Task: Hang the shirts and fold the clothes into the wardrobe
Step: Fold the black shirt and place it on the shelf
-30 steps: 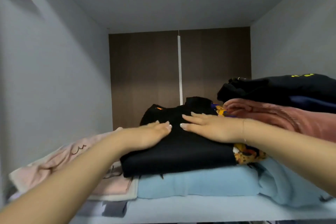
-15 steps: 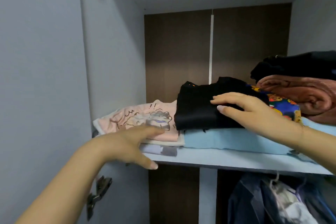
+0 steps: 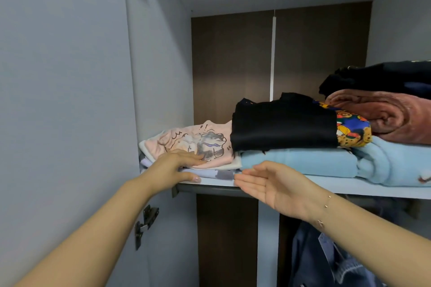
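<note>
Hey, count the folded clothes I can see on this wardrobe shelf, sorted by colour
Black: 2, the folded black top and a dark bundle
Pink: 1
Light blue: 1
Multicoloured print: 1
Rust brown: 1
Pale lilac: 1
Total: 7

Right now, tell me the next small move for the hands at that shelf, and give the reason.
Probably push the pink printed shirt further back with the left hand. Its front edge and the pale clothes under it reach the shelf lip, while the black folded garment sits deeper on the blue blanket. The right hand hangs open and free to steady the stack.
</note>
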A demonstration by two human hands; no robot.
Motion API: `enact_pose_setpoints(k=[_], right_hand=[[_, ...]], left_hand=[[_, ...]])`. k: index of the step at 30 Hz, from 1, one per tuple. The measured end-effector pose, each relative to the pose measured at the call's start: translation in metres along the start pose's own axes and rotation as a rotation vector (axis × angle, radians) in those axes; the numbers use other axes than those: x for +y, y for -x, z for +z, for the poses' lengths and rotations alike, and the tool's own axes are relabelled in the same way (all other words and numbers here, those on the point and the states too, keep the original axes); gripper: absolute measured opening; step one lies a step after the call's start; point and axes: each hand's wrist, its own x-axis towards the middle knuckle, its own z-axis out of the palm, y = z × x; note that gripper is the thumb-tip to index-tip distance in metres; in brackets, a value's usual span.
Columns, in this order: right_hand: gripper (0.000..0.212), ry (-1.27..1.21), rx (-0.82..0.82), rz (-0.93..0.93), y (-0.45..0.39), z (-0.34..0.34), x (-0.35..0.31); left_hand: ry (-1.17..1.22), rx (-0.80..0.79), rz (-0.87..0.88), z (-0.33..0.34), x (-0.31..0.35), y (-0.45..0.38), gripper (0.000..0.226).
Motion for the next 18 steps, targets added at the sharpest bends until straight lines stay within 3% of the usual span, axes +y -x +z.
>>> enact_pose_setpoints(k=[3,8,11,15,18], right_hand=[[0.034,-0.093,0.011,0.018,-0.003,0.002,0.001],[0.041,-0.096,-0.016,0.078,0.0,-0.011,0.005],[0.064,-0.053,-0.08,0.183,0.0,-0.023,0.011],[0.091,-0.084,-0.184,0.269,-0.011,-0.018,0.022],[0.082,-0.067,-0.319,0.249,-0.021,0.001,0.025]], left_hand=[[0.012,0.007,-0.031,-0.002,0.008,-0.001,0.031],[-0.107,0.193,-0.057,0.005,0.025,0.011,0.026],[-0.135,0.268,0.075,0.007,0.036,0.031,0.023],[-0.146,0.345,0.07,-0.001,0.051,0.065,0.026],[-0.176,0.314,0.117,-0.009,0.072,0.079,0.026]])
